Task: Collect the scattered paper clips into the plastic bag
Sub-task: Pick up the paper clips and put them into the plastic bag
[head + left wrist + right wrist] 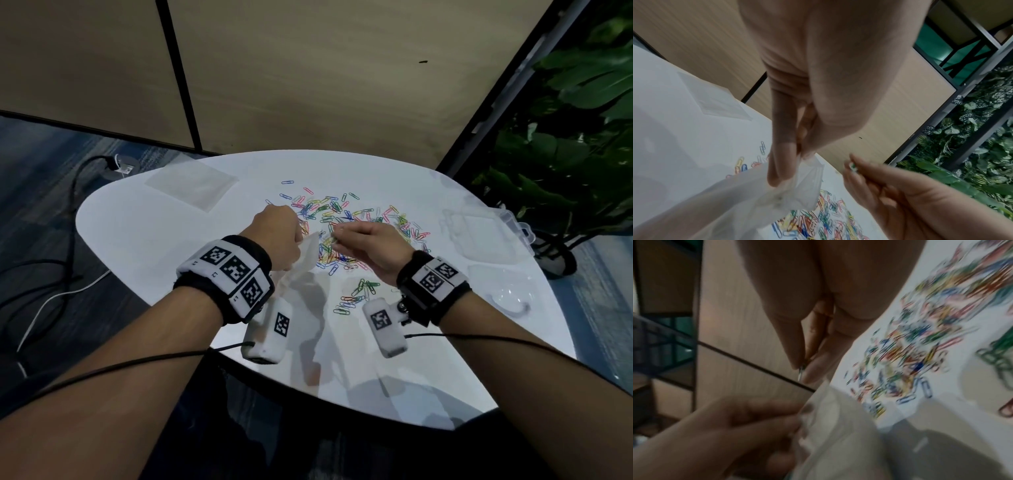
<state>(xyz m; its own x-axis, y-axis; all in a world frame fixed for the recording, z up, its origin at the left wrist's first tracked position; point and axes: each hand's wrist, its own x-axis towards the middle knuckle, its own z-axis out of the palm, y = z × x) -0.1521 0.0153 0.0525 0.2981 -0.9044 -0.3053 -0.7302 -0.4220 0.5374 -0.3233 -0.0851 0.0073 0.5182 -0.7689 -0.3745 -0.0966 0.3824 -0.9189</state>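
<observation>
Many coloured paper clips (346, 222) lie scattered over the middle of the white table (164, 246), with a small group (359, 291) nearer me. My left hand (279, 236) pinches the top edge of a clear plastic bag (305, 260), which hangs down from it above the table. In the left wrist view the bag (764, 194) hangs from my fingertips (777, 175). My right hand (363, 240) hovers just right of the bag's mouth and pinches paper clips (801, 372) between thumb and fingers. The same pinched clips (852, 166) show in the left wrist view.
A second flat clear bag (191, 183) lies at the table's far left. Clear plastic boxes (479, 236) and a clear lid (507, 291) sit at the right. A leafy plant (565, 144) stands beyond the right edge. Cables (51, 284) run over the floor at the left.
</observation>
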